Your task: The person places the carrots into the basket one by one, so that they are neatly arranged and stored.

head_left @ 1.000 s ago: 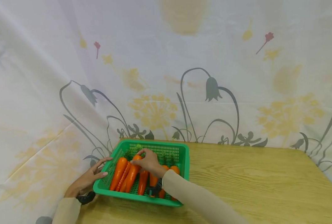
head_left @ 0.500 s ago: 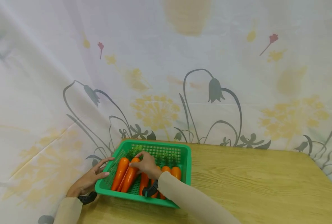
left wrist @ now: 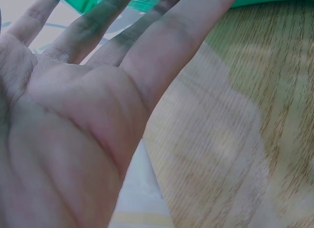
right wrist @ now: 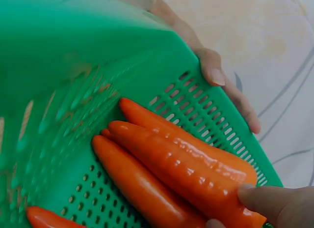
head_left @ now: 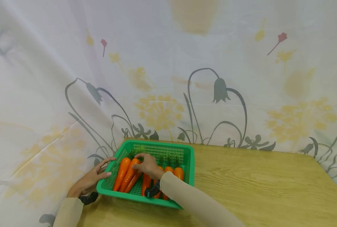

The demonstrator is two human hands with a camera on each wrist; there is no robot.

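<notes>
A green plastic basket (head_left: 160, 144) holds several orange carrots with green tops. My right hand (head_left: 148, 164) reaches inside it and pinches a carrot (head_left: 129, 173) near its thick top end. In the right wrist view this knobbly carrot (right wrist: 171, 156) lies between two others, the thumb (right wrist: 265, 198) pressing its side. To its left is another carrot (head_left: 121, 173) along the basket wall; to its right a third carrot (head_left: 133, 182) slants partly beneath. My left hand (head_left: 90, 180) rests on the basket's left rim, fingers mostly straight; the left wrist view shows its palm (left wrist: 83, 115).
More carrots (head_left: 178, 173) fill the basket's right side, partly hidden by the right forearm. The basket stands on a wood-grain table (head_left: 256, 183). A white flower-printed cloth (head_left: 162, 82) hangs behind and at the left. Each wrist wears a black band (head_left: 89, 198).
The right hand has shifted the pinched carrot left, up against the leftmost one. The carrot slanting on its right has come into view. The left hand has stayed on the rim.
</notes>
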